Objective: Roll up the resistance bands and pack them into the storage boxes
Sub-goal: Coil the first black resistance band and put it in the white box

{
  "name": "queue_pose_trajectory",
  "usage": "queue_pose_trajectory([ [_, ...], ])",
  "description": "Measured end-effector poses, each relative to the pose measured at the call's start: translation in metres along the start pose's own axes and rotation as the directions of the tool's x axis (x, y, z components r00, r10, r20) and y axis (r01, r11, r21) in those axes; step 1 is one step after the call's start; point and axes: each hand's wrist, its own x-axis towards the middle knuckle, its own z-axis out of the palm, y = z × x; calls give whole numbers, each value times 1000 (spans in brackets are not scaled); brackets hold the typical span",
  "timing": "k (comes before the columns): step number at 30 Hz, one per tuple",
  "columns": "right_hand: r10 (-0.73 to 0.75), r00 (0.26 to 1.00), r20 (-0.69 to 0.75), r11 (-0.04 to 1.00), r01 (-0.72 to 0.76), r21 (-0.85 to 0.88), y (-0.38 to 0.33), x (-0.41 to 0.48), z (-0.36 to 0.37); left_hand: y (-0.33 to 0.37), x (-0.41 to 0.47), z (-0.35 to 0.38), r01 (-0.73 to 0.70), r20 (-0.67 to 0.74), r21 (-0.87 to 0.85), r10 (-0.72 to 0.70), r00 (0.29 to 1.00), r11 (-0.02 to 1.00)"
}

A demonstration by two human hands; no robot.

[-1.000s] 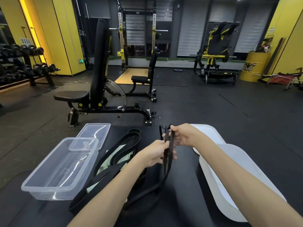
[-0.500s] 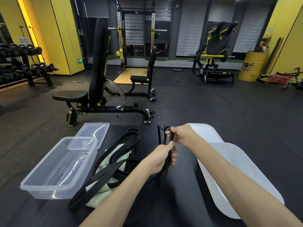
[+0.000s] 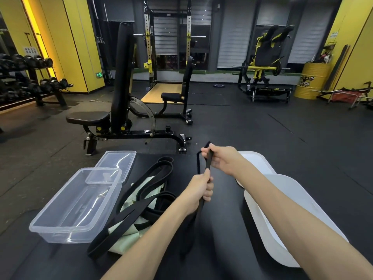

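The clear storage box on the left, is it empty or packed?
Empty. Nothing shows through the clear storage box, its lid is off, and the black bands lie beside it.

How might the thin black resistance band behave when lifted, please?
Probably floppy: below the left hand the thin black resistance band droops slack. Likely light: two hand grips carry it. It kinks sharply beside the right hand, so it should roll easily.

Dim overall; warm strip light (image 3: 35, 31) glows up yellow wall (image 3: 76, 43) at left; white glare streaks on clear storage box (image 3: 66, 236); wide-angle bowing at edges; foreground sharp, far background slightly soft
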Motion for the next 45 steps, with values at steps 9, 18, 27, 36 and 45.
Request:
queue_pose_trajectory([
  [9, 44, 997, 59, 998, -41, -39, 16, -2, 1, -17, -11, 5, -9, 58, -144, 18, 998, 990],
  [18, 240, 961, 141, 949, -202, -242, 43, -24, 0, -18, -17, 11, -59, -70, -65, 54, 996, 996],
  [27, 257, 959, 119, 952, -230, -204, 73, -33, 4, -36, -42, 3, -25, -107, 13, 26, 994, 1000],
  [36, 139, 986, 87, 965, -115, -234, 99, -76, 1, -67, -69, 3, -4, -90, -154, -10, 996, 988],
  [45, 57, 996, 74, 936, -27, -351, 139, -139, -22, -83, -77, 10, 78, -137, -360, -136, 981, 930],
])
